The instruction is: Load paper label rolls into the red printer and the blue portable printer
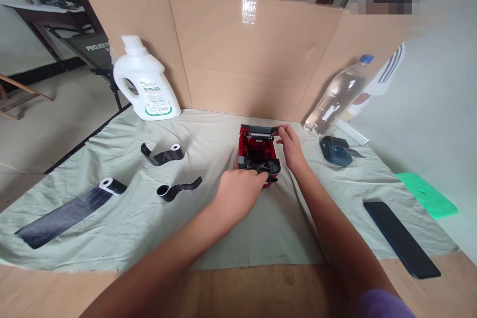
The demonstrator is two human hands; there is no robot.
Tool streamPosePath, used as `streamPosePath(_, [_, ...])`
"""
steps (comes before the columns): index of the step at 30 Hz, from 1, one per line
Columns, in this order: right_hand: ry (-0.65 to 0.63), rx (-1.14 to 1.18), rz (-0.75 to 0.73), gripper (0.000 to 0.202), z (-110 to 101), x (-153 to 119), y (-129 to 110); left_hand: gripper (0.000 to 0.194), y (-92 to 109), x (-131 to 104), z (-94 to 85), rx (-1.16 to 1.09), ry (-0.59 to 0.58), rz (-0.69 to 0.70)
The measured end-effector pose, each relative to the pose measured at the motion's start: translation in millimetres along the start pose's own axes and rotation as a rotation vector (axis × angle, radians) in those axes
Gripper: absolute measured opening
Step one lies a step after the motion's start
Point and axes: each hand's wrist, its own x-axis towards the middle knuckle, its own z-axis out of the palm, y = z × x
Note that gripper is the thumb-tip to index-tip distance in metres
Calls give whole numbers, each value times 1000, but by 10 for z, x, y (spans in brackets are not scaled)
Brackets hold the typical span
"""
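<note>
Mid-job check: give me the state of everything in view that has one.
Red device: open, inside showing.
Left hand: fingers at its near end.
Right hand: fingers at its far right corner.
White jug: upright, capped.
Clear bottle: capped.
Leftmost black roll: partly unwound.
Farthest black roll: partly unwound.
Rightmost black roll: partly unwound.
Dark blue device: open or closed unclear.
Phone: flat, upper face dark.

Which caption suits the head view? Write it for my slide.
Left hand and right hand at an open red-and-black device on pale cloth.
</note>
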Motion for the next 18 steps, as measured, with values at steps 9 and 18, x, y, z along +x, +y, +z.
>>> streamPosePath(9, [-11, 18, -45, 8, -69, -499, 26, 26, -185, -306, 490, 48, 721, 347])
streamPosePath(18, [49, -26, 67, 10, 29, -571, 69, 29, -195, -338, 428, -351, 488, 251])
